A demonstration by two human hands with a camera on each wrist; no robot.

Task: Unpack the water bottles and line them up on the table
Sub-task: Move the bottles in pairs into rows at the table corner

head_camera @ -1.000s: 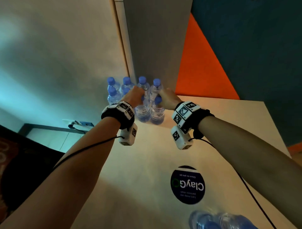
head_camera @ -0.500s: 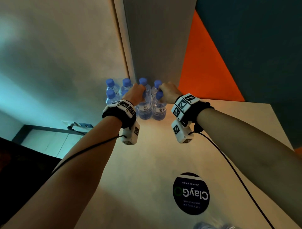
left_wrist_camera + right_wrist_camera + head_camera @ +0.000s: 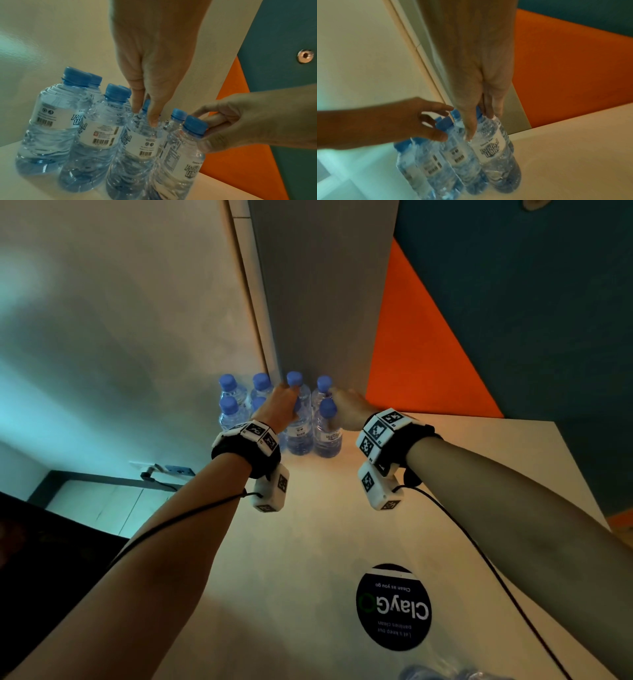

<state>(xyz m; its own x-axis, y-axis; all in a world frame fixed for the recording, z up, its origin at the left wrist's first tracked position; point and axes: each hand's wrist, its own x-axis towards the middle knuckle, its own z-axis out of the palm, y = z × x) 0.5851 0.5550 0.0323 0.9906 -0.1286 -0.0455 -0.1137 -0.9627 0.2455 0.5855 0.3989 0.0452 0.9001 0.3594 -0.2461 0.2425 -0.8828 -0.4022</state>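
Several clear water bottles with blue caps stand in two rows at the far edge of the table (image 3: pixel 308 542), against the wall. My left hand (image 3: pixel 281 405) (image 3: pixel 145 116) pinches the neck of a front-row bottle (image 3: pixel 299 433) (image 3: pixel 142 142) from above. My right hand (image 3: pixel 346 405) (image 3: pixel 479 125) grips the neck of the rightmost front bottle (image 3: pixel 327 436) (image 3: pixel 489 148). Both bottles stand upright on the table, touching each other. In the head view the left hand hides the cap of its bottle.
A grey pillar (image 3: pixel 318 302) and an orange wall panel (image 3: pixel 421 354) rise right behind the bottles. A round black sticker (image 3: pixel 394 606) lies on the near table. Blurred clear plastic or bottles (image 3: pixel 445 674) show at the bottom edge. The table's left edge drops to the floor.
Both hands have slid their two bottles away from me, into line with the front row. The view has tilted up a little.
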